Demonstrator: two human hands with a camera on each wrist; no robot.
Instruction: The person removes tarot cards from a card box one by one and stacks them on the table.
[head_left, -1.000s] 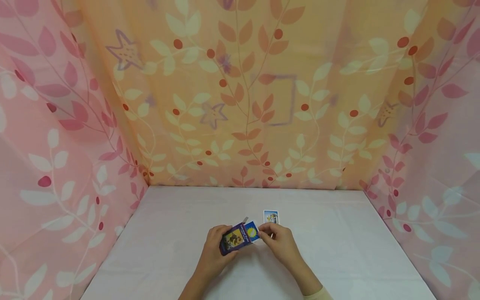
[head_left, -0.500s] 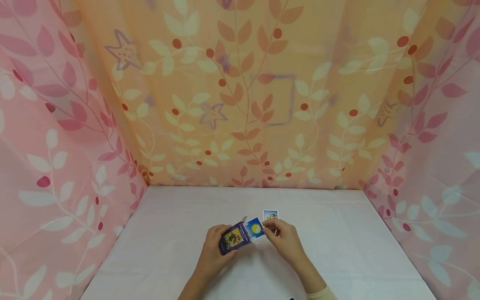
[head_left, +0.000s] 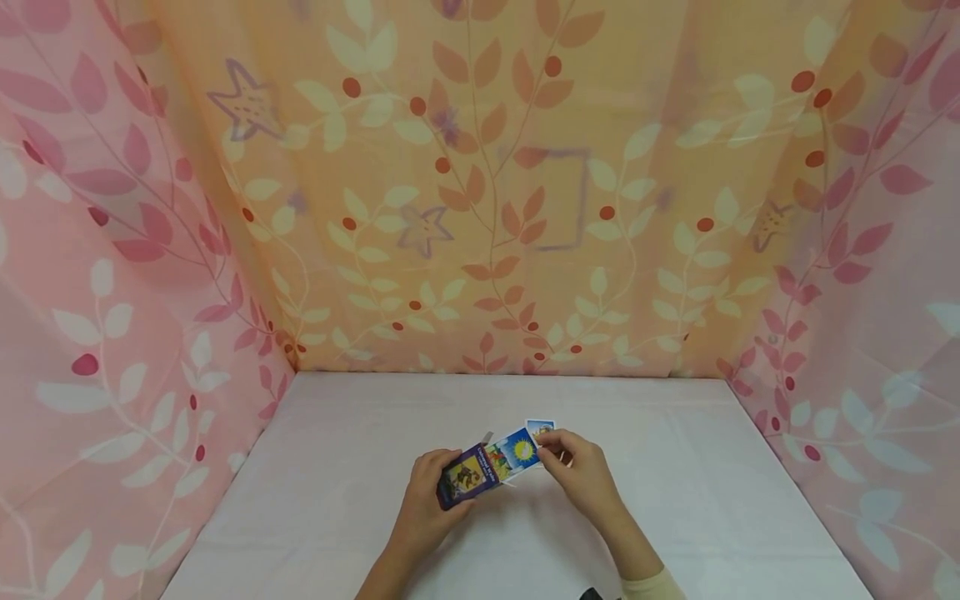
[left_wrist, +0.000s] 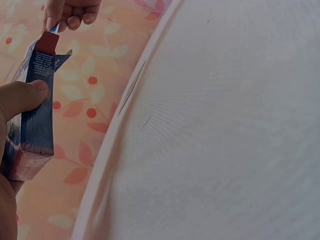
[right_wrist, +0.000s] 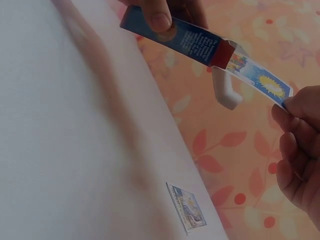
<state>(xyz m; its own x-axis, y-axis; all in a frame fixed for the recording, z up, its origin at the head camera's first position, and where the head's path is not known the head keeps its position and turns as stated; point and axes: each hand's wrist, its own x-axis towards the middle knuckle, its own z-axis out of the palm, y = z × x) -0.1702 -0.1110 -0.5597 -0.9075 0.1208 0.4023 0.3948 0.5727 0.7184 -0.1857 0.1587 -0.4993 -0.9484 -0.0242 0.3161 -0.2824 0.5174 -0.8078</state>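
My left hand (head_left: 429,500) grips a dark blue card box (head_left: 467,478), tilted up to the right, its open end facing my right hand. In the left wrist view, the thumb lies along the side of the box (left_wrist: 39,120) and a red inner flap (left_wrist: 47,43) shows. From that end juts a card (head_left: 523,450) with a yellow sun on blue. My right hand (head_left: 585,477) pinches the card's outer end. The right wrist view shows the card (right_wrist: 260,80) slightly bent, its inner end hidden in the box. Another picture card (right_wrist: 188,207) lies on the table.
White cloth covers the table (head_left: 315,467). Leaf-patterned curtains (head_left: 480,275) stand at the back and both sides. A small dark object (head_left: 591,594) shows at the bottom edge beside the right sleeve (head_left: 651,585).
My right hand has moved right and a little away, drawing the sun card farther out of the box. My left hand and the box stay almost still. The dark object has come into view.
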